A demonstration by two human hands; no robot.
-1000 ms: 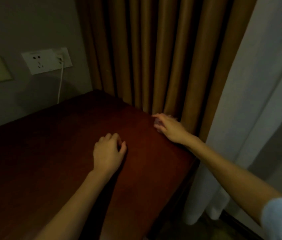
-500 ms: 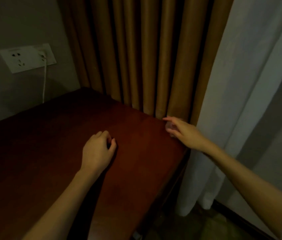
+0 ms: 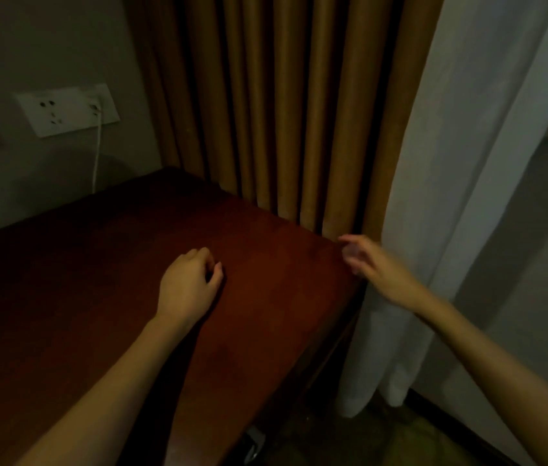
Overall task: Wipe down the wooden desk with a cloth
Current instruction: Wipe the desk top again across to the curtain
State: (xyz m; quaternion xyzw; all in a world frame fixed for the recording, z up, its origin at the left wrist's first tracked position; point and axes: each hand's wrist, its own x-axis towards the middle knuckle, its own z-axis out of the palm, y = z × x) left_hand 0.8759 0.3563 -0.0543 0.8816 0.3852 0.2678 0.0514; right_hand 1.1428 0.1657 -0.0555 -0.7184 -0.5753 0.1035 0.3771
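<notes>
The dark reddish wooden desk (image 3: 91, 284) fills the lower left of the head view. My left hand (image 3: 188, 287) rests on its top near the middle, fingers curled in, with nothing visible in it. My right hand (image 3: 377, 267) hovers at the desk's far right corner, just past the edge, fingers apart and blurred. No cloth shows in either hand or on the desk.
Brown curtains (image 3: 299, 112) hang along the desk's far edge, and a white curtain (image 3: 467, 196) falls to the floor beside its right end. A wall socket (image 3: 67, 109) with a white cable (image 3: 97, 156) plugged in sits above the desk's back left.
My right hand slid along the far edge towards the right corner and its fingers spread. The left hand stayed in place on the desk top. The camera shifted slightly.
</notes>
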